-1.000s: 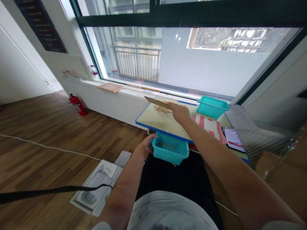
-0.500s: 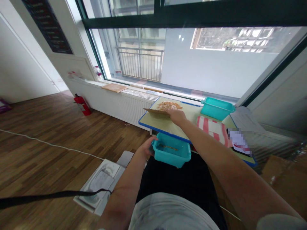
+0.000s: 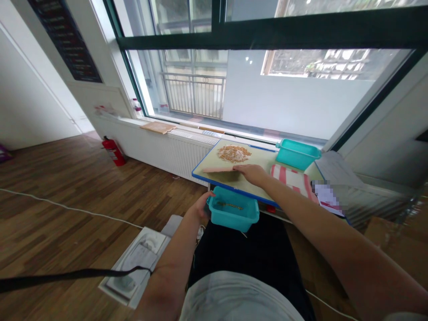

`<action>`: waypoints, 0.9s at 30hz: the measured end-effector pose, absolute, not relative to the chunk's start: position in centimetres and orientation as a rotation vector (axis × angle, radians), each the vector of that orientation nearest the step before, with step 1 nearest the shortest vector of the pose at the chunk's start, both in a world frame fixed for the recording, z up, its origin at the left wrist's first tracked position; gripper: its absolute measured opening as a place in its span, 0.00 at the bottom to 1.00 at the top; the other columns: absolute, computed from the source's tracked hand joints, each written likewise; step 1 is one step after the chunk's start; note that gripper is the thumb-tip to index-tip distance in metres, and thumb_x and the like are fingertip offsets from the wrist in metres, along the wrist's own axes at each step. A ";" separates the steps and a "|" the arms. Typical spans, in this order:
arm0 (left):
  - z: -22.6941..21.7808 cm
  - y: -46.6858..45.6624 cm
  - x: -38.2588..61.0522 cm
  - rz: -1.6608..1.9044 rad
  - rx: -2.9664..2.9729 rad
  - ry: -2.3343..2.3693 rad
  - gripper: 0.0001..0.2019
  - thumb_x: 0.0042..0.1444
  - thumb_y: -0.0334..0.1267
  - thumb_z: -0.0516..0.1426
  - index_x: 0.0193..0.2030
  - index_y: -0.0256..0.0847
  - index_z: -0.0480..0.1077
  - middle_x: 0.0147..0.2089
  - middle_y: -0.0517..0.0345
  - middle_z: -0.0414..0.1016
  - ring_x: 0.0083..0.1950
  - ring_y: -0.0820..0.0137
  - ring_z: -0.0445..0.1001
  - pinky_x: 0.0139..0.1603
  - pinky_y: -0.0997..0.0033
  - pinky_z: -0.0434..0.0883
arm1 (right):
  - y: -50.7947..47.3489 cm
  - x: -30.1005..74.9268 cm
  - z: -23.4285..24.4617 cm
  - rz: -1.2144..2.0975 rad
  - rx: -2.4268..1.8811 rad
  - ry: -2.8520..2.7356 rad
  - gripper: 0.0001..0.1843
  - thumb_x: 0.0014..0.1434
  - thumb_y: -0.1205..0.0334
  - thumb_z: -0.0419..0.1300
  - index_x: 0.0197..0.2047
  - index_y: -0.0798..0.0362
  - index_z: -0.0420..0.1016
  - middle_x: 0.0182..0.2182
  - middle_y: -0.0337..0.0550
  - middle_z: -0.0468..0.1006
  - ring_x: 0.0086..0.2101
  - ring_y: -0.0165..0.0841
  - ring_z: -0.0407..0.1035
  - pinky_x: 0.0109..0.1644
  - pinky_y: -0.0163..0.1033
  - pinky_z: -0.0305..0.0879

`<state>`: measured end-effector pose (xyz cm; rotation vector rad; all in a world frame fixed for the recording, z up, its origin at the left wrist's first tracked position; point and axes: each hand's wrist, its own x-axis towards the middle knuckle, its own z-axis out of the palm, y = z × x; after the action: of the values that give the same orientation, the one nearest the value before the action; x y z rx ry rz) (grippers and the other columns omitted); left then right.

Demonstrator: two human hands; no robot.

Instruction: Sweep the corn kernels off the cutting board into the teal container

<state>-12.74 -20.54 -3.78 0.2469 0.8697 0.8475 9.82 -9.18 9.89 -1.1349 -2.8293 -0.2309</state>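
Note:
My left hand grips the left end of a teal plastic bin, held at my lap just below the table's near edge. A little loose grain lies on the bin's bottom. My right hand is closed on the right end of a flat piece of cardboard, which stands on edge over the pale, blue-edged tabletop near its front. Beyond the cardboard, a spread pile of orange-brown and whitish grains lies on the tabletop, apart from the cardboard.
A second teal bin stands at the table's back right. Nearer are a red-and-white striped cloth and a phone-like item with a blurred-out face. A radiator runs under the window; a fire extinguisher stands left.
My right hand has drawn the cardboard back from the grain pile toward the table's near edge, and its angle has changed. My left hand still holds the bin. The view has shifted slightly.

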 end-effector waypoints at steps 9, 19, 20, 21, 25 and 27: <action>-4.4 -20.4 -13.6 0.834 0.271 0.884 0.21 0.46 0.44 0.57 0.46 0.37 0.71 0.41 0.45 0.79 0.43 0.50 0.78 0.43 0.50 0.73 | -11.4 12.2 9.0 -0.030 -0.916 -2.787 0.23 0.62 0.70 0.47 0.57 0.47 0.72 0.56 0.40 0.74 0.54 0.33 0.70 0.58 0.41 0.64; -3.6 -21.2 -13.9 0.810 0.288 0.778 0.22 0.46 0.44 0.56 0.48 0.36 0.70 0.42 0.45 0.79 0.46 0.50 0.78 0.48 0.51 0.71 | -14.8 14.3 10.4 0.050 -0.868 -2.796 0.22 0.63 0.69 0.48 0.56 0.49 0.74 0.54 0.42 0.76 0.53 0.35 0.71 0.58 0.42 0.65; -3.6 -21.2 -13.9 0.805 0.287 0.784 0.22 0.46 0.44 0.56 0.48 0.36 0.70 0.42 0.44 0.79 0.47 0.50 0.77 0.48 0.51 0.71 | -15.2 14.5 10.7 0.039 -0.882 -2.803 0.22 0.63 0.68 0.48 0.56 0.50 0.74 0.54 0.44 0.76 0.52 0.35 0.72 0.57 0.42 0.66; -3.6 -21.2 -13.9 0.801 0.287 0.792 0.23 0.46 0.44 0.56 0.48 0.36 0.70 0.42 0.44 0.79 0.47 0.50 0.77 0.48 0.51 0.71 | -15.6 14.6 10.9 0.030 -0.894 -2.812 0.21 0.64 0.67 0.48 0.56 0.50 0.73 0.53 0.45 0.77 0.51 0.36 0.72 0.56 0.42 0.66; -3.6 -21.2 -13.9 0.794 0.296 0.797 0.24 0.45 0.44 0.57 0.49 0.35 0.70 0.44 0.43 0.79 0.48 0.49 0.77 0.48 0.49 0.70 | -17.2 15.2 11.9 0.014 -0.947 -2.837 0.21 0.66 0.62 0.47 0.57 0.48 0.73 0.52 0.45 0.77 0.50 0.37 0.73 0.53 0.41 0.68; -3.6 -21.2 -13.9 0.795 0.298 0.775 0.24 0.45 0.44 0.57 0.49 0.35 0.70 0.45 0.42 0.78 0.48 0.48 0.76 0.48 0.49 0.70 | -17.8 15.5 12.3 0.011 -0.987 -2.846 0.21 0.67 0.60 0.46 0.58 0.47 0.72 0.53 0.44 0.77 0.50 0.38 0.73 0.52 0.41 0.68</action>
<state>-13.85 -21.24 -3.56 0.2976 0.7753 0.7953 15.50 -17.82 12.27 -0.9870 -2.8463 0.0110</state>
